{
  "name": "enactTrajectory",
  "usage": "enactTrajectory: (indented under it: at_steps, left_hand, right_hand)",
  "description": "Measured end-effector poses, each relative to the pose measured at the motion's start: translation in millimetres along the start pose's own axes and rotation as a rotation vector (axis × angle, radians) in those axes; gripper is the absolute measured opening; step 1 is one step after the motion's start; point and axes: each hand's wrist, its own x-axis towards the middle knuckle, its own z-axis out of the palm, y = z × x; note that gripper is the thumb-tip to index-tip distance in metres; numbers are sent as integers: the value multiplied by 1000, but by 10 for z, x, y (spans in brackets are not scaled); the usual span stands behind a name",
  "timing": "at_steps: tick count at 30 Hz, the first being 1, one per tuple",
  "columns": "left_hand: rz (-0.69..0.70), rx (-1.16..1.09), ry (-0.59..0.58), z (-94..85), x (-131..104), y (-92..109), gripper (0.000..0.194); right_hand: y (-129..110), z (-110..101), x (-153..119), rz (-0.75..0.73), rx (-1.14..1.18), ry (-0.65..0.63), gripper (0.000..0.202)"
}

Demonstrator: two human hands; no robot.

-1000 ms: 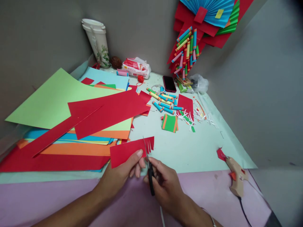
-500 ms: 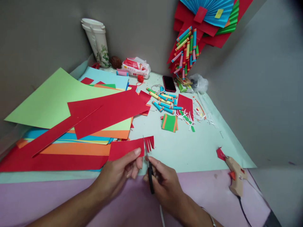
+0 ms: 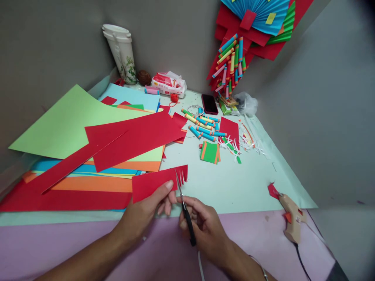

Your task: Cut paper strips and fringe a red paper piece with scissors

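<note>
Between thumb and fingers, my left hand (image 3: 152, 205) pinches a red paper strip (image 3: 152, 181) by its lower edge. The strip's right end is cut into a fringe of narrow slits. My right hand (image 3: 205, 224) grips a pair of scissors (image 3: 187, 218) with black handles, fingers wrapped round them. The blades point up and away, lying across the strip just left of the fringe. Part of the handles is hidden by my fingers.
Stacked coloured paper sheets (image 3: 58, 128) cover the left side. Small paper rolls (image 3: 205, 125), a green paper piece (image 3: 209, 152) and a phone (image 3: 209, 104) lie beyond my hands. A corded glue gun (image 3: 293, 218) rests at the right. Walls rise behind and right.
The red strip has shifted slightly left and tilted, its right end rising. The scissors have leaned further, their handles moving right and down, with both hands keeping their hold.
</note>
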Motion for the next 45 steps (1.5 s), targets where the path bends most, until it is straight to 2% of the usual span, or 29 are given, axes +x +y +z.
enactTrajectory:
  at_steps: [6, 11, 24, 29, 35, 45]
  left_hand:
    - [98, 42, 144, -33, 33, 20, 43]
    - [113, 54, 146, -46, 54, 2, 44]
    - [158, 67, 178, 32, 5, -10, 43]
    - [169, 42, 167, 35, 11, -43, 43]
    - [181, 37, 157, 26, 21, -70, 43]
    - [188, 68, 172, 39, 17, -40, 43]
  right_hand:
    - [62, 12, -28, -112, -102, -20, 40]
    - [133, 5, -41, -183, -198, -15, 42]
    - [144, 23, -33, -177, -206, 21, 40]
    - [154, 25, -27, -215, -169, 22, 41]
    - [123, 24, -29, -165, -215, 24, 41]
    - [129, 24, -36, -182, -219, 28, 41]
